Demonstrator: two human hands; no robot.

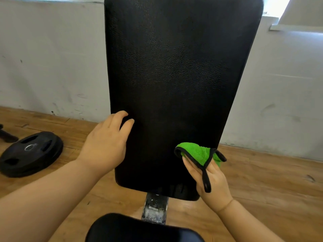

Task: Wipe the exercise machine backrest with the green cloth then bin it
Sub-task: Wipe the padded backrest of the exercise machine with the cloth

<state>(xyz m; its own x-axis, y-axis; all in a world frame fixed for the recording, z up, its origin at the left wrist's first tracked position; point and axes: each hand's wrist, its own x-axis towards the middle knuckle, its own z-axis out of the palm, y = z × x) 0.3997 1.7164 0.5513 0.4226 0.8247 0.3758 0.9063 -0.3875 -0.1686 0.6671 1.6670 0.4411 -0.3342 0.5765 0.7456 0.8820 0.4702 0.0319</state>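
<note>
Right hand (212, 179) grips the bunched green cloth (199, 154) at lower right of frame, touching the backrest (174, 75), whose long axis runs up-frame from it; left hand (106, 142) rests relaxed on its lower-left edge, holding nothing.

The black padded backrest (174, 75) stands tilted upward, its textured vinyl filling the view's middle. The green cloth (199, 154), fluffy with black edging and a hanging loop, lies bunched against the backrest's lower right edge.

Grained matt leatherette backrest (174, 75), fluffy green cloth (197, 152), wooden floor (271, 180)
</note>
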